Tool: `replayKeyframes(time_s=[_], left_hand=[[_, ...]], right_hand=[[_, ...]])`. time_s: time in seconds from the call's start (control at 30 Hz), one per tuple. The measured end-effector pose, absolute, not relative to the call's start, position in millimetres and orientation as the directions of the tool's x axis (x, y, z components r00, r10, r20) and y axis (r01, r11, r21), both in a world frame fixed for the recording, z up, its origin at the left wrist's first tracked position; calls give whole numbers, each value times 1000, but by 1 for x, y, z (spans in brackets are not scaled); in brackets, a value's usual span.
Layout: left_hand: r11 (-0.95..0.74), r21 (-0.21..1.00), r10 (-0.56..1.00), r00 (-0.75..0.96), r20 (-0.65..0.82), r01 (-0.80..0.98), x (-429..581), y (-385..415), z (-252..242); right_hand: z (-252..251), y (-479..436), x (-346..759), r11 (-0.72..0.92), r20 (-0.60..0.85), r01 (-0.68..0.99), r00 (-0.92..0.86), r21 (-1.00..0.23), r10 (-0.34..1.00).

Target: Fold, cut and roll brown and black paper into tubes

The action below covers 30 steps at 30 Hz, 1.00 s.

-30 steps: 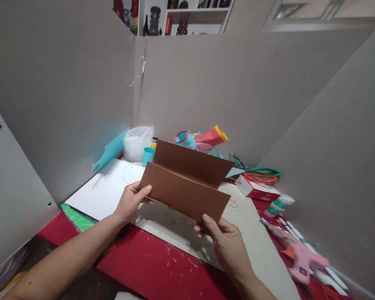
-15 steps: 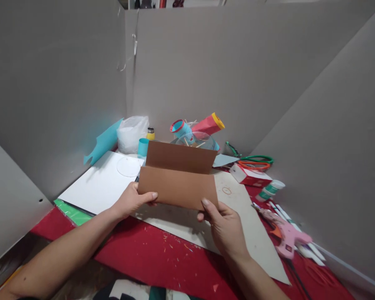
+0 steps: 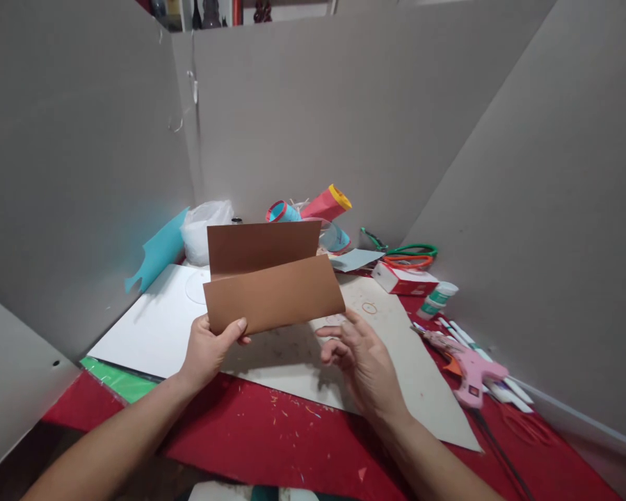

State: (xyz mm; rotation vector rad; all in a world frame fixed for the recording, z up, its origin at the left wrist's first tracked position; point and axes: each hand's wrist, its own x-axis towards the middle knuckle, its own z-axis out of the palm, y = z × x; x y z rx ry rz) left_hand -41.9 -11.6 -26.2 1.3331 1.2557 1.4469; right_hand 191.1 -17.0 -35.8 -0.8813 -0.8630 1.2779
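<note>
A folded brown sheet of paper (image 3: 274, 292) is held up above the work surface, its back flap standing upright behind the front flap. My left hand (image 3: 209, 348) pinches the sheet's lower left corner, thumb on the front. My right hand (image 3: 357, 355) hovers just below the sheet's right end with its fingers loosely spread, touching nothing. Under both hands lies a grey cardboard sheet (image 3: 412, 376) on a red table cover (image 3: 271, 438).
A white sheet (image 3: 146, 327) and green paper (image 3: 117, 379) lie at left. Paper rolls (image 3: 328, 203), a plastic bag (image 3: 203, 226), a red box (image 3: 404, 278), scissors (image 3: 407, 254), a glue bottle (image 3: 438, 298) and a pink glue gun (image 3: 469, 365) crowd the back and right. Grey partition walls enclose the area.
My right hand has let go of the brown sheet's right end and opened. My left hand alone holds it, and the sheet has shifted left.
</note>
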Motion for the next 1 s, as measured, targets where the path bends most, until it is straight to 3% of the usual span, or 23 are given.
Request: replayKeyframes(time_s=[0.13,0.27,0.63,0.8,1.0], left_hand=[[-189,977,972,-119,201,102,-30,-17,-27],[-182,978,981,-56,188,99,-11,-25,-31],[-159,985,987,0,159,73,25,-20,-23],[-212,973,976,37,216,-93,35,-14,-23],[-51,984,980,182,83,-171,32,-3,-27]], right_hand=[[-43,-23,177,-113,-35,-358,-216,-927,976],[-49,-27,167,-130,-28,-315,-307,-940,951],[-47,-24,175,-63,-12,-425,-122,-903,992],[-43,-17,182,-3,2,-460,-9,-888,1000],[-41,-12,188,63,28,-469,81,-881,996]])
